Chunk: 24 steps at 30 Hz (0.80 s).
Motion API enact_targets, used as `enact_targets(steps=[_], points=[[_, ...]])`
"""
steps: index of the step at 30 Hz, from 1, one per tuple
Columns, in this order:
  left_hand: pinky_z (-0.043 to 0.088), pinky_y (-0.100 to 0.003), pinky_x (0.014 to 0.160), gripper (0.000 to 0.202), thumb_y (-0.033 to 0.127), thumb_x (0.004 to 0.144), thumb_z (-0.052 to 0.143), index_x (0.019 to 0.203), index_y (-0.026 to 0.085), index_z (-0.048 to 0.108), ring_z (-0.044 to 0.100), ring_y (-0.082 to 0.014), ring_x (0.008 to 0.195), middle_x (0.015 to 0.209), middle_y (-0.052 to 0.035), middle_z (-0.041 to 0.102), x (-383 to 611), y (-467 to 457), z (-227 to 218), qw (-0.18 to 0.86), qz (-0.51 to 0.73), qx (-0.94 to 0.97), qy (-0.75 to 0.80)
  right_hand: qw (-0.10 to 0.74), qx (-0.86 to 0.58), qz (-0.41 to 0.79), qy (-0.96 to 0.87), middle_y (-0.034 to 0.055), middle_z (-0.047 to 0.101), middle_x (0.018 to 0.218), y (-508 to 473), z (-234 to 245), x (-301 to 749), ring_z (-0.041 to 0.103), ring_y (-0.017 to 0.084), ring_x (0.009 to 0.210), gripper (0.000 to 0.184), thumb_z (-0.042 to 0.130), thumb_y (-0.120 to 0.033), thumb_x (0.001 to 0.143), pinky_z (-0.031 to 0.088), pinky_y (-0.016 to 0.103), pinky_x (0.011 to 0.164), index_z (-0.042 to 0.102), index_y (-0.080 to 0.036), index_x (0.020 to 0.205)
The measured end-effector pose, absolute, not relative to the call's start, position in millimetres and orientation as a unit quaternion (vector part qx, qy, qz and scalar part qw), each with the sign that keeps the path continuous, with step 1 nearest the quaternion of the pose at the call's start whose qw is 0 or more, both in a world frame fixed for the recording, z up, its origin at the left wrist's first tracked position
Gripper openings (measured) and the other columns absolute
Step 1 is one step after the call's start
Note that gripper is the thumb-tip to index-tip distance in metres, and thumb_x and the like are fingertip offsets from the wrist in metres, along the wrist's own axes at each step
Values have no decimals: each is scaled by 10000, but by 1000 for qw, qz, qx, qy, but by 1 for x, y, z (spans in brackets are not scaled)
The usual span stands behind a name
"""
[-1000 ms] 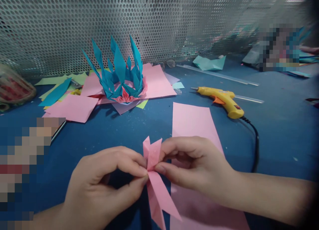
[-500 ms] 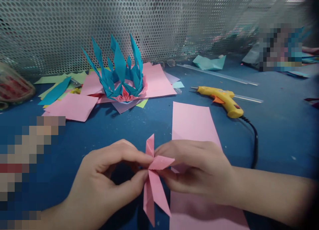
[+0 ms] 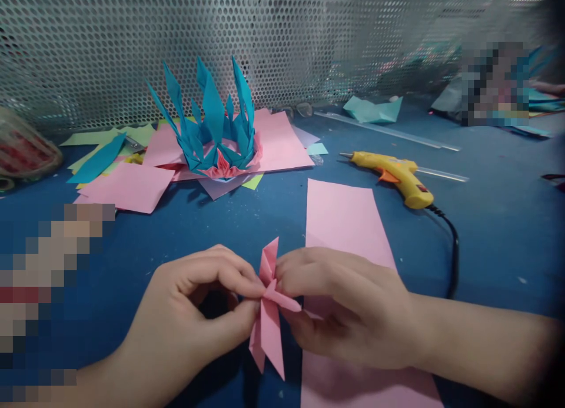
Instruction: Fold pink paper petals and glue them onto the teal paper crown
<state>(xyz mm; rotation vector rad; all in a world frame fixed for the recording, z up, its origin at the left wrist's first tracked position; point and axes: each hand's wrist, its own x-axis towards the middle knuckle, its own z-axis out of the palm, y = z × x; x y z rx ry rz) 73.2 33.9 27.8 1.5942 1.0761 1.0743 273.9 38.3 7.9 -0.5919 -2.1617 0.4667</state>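
Folded pink paper piece with pointed strips [image 3: 270,331] is held over the blue worktop [image 3: 212,222], well in front of its back edge. The left hand [image 3: 170,314] pinches its centre, thumb and forefinger almost together. The right hand [image 3: 353,302] is half-curled, fingertips touching the upper strips; I cannot tell how firmly it grips. Beneath the right hand lies a long pink paper sheet [image 3: 339,214]. A yellow plastic glue gun [image 3: 404,178] lies beyond it, and a spiky blue paper crown [image 3: 214,110] stands near the back edge.
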Motion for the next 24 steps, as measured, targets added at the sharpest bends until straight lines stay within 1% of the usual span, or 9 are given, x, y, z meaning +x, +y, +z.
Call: enact_targets(steps=[3,7,12,17,21,24], points=[[548,-159,502,217,49,634,645,561,239,718,694,-122,554,612,29,727,74,35,28,436,433,654,441,417,-239,184,-858,32,708,848,36,8,272,704,161,764,286,621,-92,831,618,260,743,507,-249,1041],[562,-139,510,214,54,647,642,575,243,712,715,-113,545,658,42,765,74,34,27,411,427,669,449,405,-250,151,-866,42,717,856,34,9,272,718,165,777,238,616,-105,858,618,244,706,520,-252,1019],[588,-88,644,305,12,662,683,690,304,769,768,-86,653,747,105,810,70,31,26,390,448,682,426,401,-262,132,-868,51,727,892,35,11,275,720,158,763,176,611,-124,891,604,227,689,537,-245,996],[564,-44,704,408,19,648,800,813,392,811,771,-59,697,813,156,820,69,33,29,392,455,689,405,415,-261,192,-850,44,716,882,37,13,277,700,136,766,201,630,-94,883,585,191,707,549,-238,998],[560,-44,716,448,-15,662,813,829,401,817,767,-56,703,802,147,820,69,35,30,424,444,686,391,402,-252,216,-854,56,707,865,39,13,277,694,146,763,168,615,-105,886,585,204,686,552,-229,980],[576,-68,682,381,-22,658,815,746,349,817,758,-75,664,747,111,810,68,35,30,431,441,683,390,387,-233,223,-864,64,705,859,41,13,277,687,145,757,142,613,-119,885,583,201,679,550,-219,965]])
